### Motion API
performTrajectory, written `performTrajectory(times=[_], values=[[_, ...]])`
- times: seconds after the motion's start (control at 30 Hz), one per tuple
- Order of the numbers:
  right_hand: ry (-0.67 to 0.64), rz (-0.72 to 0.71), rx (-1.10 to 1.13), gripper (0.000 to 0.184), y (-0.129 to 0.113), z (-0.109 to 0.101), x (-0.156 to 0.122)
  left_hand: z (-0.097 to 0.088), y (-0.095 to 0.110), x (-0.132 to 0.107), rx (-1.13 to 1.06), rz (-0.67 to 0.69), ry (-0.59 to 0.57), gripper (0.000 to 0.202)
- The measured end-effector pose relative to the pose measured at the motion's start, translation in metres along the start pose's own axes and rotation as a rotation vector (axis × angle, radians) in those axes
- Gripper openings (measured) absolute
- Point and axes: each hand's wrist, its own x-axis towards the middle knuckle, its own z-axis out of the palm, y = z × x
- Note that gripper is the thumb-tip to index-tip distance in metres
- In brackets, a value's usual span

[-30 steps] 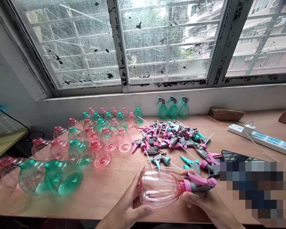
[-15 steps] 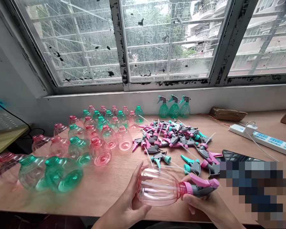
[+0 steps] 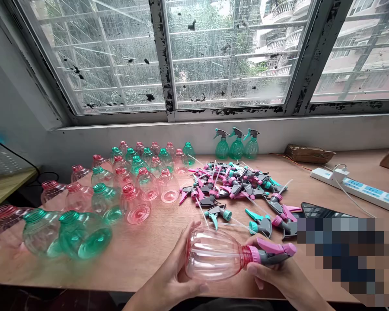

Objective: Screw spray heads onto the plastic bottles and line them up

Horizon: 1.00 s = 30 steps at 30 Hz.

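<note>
I hold a clear pink spray bottle (image 3: 214, 255) on its side just above the near table edge. My left hand (image 3: 176, 270) wraps round its base and body. My right hand (image 3: 272, 272) is closed on the pink and grey trigger head (image 3: 274, 252) fitted at the bottle's neck. Just behind lies a pile of loose pink and teal trigger heads (image 3: 236, 190) with thin dip tubes.
Several empty pink and green bottles (image 3: 116, 194) stand at the left of the wooden table (image 3: 155, 246). Three finished green spray bottles (image 3: 236, 144) stand by the window wall. At the right are a power strip (image 3: 356, 188), a dark phone (image 3: 320, 211) and a blurred patch.
The bottle has turned slightly in my hands and sits a little lower and left. My grip on body and trigger head is much the same.
</note>
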Motion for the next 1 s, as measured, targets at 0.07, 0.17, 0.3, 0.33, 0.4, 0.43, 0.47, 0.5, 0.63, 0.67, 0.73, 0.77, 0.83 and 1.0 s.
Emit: performTrajectory(times=[0.07, 0.17, 0.3, 0.33, 0.4, 0.43, 0.47, 0.5, 0.63, 0.67, 0.73, 0.77, 0.83, 1.0], values=[[0.015, 0.019, -0.008, 0.041, 0.0006, -0.0007, -0.0007, -0.0001, -0.0005, -0.0001, 0.078, 0.019, -0.021, 0.101], [0.018, 0.024, -0.014, 0.039, 0.0007, -0.001, -0.0013, -0.0002, -0.0007, -0.0011, 0.165, 0.044, -0.021, 0.095], [-0.006, 0.012, 0.022, 0.036, -0.0007, 0.0, -0.0009, 0.0001, 0.0007, -0.0022, 0.161, 0.026, -0.003, 0.107], [-0.012, 0.013, 0.032, 0.036, -0.0011, 0.0003, -0.0008, 0.0003, 0.0015, -0.0025, 0.137, 0.014, 0.002, 0.108], [-0.017, 0.024, 0.044, 0.036, -0.0018, 0.0007, -0.0008, 0.0007, 0.0034, -0.0031, 0.082, -0.022, 0.006, 0.104], [-0.016, 0.026, 0.044, 0.036, -0.0021, 0.0008, -0.0008, 0.0008, 0.0043, -0.0035, 0.067, -0.038, 0.006, 0.1], [-0.01, 0.026, 0.038, 0.035, -0.0024, 0.0009, -0.0009, 0.0007, 0.0049, -0.0038, 0.072, -0.048, 0.001, 0.099], [-0.003, 0.023, 0.028, 0.035, -0.0028, 0.0009, -0.0009, 0.0006, 0.0053, -0.004, 0.093, -0.053, -0.002, 0.1], [0.015, 0.007, -0.016, 0.037, -0.0045, 0.0013, -0.0007, -0.0004, 0.0034, -0.0037, 0.186, -0.007, -0.023, 0.098], [0.017, 0.01, -0.016, 0.037, -0.0051, 0.0016, -0.0005, -0.0004, 0.0024, -0.0034, 0.195, 0.002, -0.023, 0.099], [0.018, 0.01, -0.006, 0.036, -0.0064, 0.0023, -0.0003, -0.0001, 0.0004, -0.003, 0.185, 0.011, -0.005, 0.109], [0.017, 0.007, 0.0, 0.035, -0.0071, 0.0026, -0.0002, 0.0002, -0.0003, -0.003, 0.16, 0.006, 0.002, 0.114], [0.009, -0.003, 0.006, 0.032, -0.008, 0.0029, -0.0001, 0.0011, -0.0005, -0.0035, 0.078, -0.003, -0.001, 0.115], [0.023, -0.005, -0.025, 0.032, -0.0073, 0.0017, 0.0002, 0.0012, 0.0026, -0.0043, 0.041, -0.001, -0.02, 0.096]])
